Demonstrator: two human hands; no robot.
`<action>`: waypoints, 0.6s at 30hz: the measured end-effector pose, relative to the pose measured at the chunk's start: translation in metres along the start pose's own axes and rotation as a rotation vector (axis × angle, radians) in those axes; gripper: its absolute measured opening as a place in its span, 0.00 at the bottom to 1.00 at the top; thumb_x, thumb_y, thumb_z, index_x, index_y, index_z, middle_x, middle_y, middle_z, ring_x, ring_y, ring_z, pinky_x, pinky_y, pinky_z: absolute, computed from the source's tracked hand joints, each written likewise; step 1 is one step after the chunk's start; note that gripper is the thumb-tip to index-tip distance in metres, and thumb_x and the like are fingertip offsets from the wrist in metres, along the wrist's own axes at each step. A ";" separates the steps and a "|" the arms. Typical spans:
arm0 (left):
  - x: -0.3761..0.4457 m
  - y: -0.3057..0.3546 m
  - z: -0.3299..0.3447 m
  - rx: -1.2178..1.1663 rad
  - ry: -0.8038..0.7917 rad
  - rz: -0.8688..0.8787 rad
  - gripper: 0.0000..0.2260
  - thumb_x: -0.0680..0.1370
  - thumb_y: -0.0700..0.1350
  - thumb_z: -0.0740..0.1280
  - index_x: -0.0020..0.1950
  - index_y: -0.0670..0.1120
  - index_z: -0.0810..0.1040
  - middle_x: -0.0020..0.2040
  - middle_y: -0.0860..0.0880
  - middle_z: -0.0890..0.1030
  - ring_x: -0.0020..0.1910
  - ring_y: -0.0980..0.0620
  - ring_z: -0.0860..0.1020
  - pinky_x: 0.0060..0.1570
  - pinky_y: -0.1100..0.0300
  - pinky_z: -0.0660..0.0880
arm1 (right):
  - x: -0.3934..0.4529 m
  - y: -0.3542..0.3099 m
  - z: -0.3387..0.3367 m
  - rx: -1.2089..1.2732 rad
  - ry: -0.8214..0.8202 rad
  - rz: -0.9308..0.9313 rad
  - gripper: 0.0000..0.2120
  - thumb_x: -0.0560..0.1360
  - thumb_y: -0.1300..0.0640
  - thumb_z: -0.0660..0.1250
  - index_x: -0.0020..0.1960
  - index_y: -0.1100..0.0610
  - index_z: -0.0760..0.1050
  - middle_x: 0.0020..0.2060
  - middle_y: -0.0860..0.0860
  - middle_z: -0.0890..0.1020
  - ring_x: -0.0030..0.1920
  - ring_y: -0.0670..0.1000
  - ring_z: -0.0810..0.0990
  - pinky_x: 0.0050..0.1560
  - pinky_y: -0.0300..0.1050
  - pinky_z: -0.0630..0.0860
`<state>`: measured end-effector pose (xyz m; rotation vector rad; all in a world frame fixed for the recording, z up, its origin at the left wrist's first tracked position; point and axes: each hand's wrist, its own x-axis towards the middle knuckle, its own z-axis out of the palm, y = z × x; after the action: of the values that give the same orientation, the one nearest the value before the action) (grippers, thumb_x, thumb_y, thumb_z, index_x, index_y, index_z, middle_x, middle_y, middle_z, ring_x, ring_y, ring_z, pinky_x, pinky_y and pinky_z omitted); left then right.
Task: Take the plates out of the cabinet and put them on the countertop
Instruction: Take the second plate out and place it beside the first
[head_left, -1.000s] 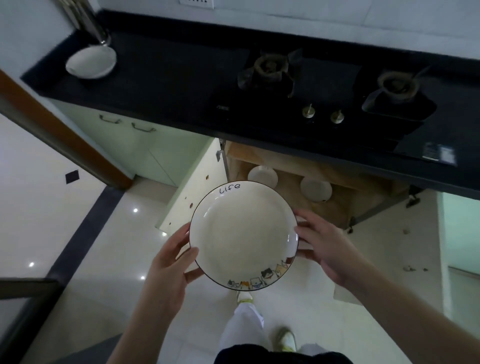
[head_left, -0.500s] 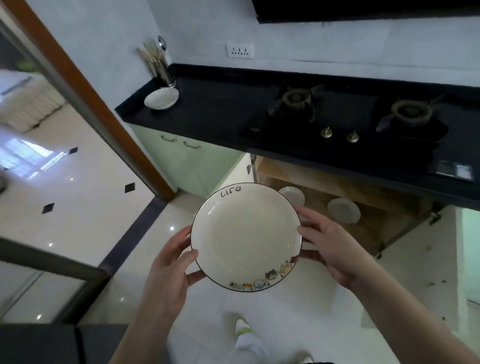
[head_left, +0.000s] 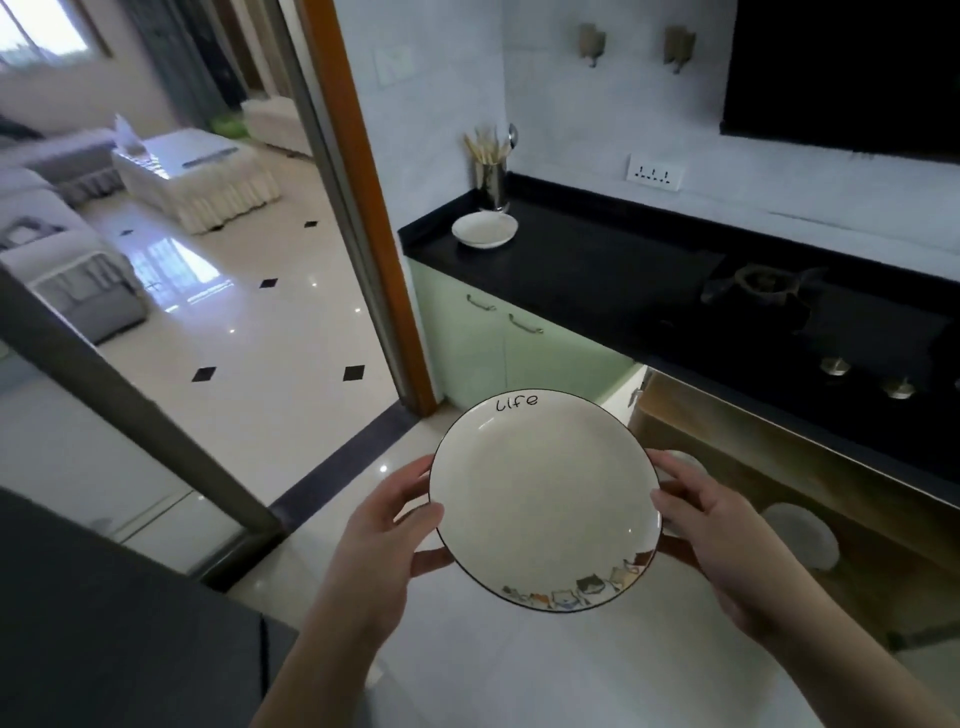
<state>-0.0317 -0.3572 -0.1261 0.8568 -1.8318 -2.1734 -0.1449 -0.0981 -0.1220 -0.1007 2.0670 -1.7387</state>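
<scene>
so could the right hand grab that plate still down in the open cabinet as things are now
Probably not yet: the right hand and left hand both grip the cat-patterned plate. The cabinet plate lies uncovered below the countertop, so the way looks free once that hand lets go.

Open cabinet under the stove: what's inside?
Inside the cabinet: one white plate on the wooden shelf, and the edge of a second plate showing behind the right hand. The held plate and that hand hide the rest.
</scene>
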 end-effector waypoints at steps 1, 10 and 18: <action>0.005 0.005 -0.011 0.001 -0.003 -0.002 0.23 0.78 0.33 0.64 0.52 0.63 0.84 0.52 0.59 0.84 0.52 0.51 0.82 0.37 0.55 0.82 | 0.004 -0.001 0.012 0.010 -0.003 -0.003 0.23 0.80 0.62 0.61 0.50 0.31 0.78 0.41 0.44 0.85 0.42 0.41 0.84 0.35 0.34 0.79; 0.060 0.030 -0.052 -0.032 -0.069 -0.034 0.22 0.77 0.31 0.63 0.53 0.57 0.85 0.56 0.53 0.84 0.56 0.46 0.81 0.41 0.48 0.82 | 0.041 -0.029 0.053 0.044 -0.003 -0.011 0.18 0.80 0.63 0.61 0.53 0.40 0.80 0.43 0.50 0.86 0.43 0.49 0.85 0.36 0.34 0.79; 0.144 0.053 -0.031 0.010 -0.136 -0.029 0.21 0.78 0.32 0.64 0.55 0.57 0.85 0.57 0.51 0.84 0.58 0.44 0.80 0.41 0.47 0.82 | 0.108 -0.049 0.038 0.080 0.033 0.023 0.16 0.80 0.64 0.61 0.60 0.47 0.79 0.50 0.58 0.83 0.45 0.51 0.85 0.38 0.35 0.80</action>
<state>-0.1460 -0.4644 -0.1235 0.7595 -1.9036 -2.2945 -0.2392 -0.1790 -0.1104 -0.0243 2.0103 -1.8187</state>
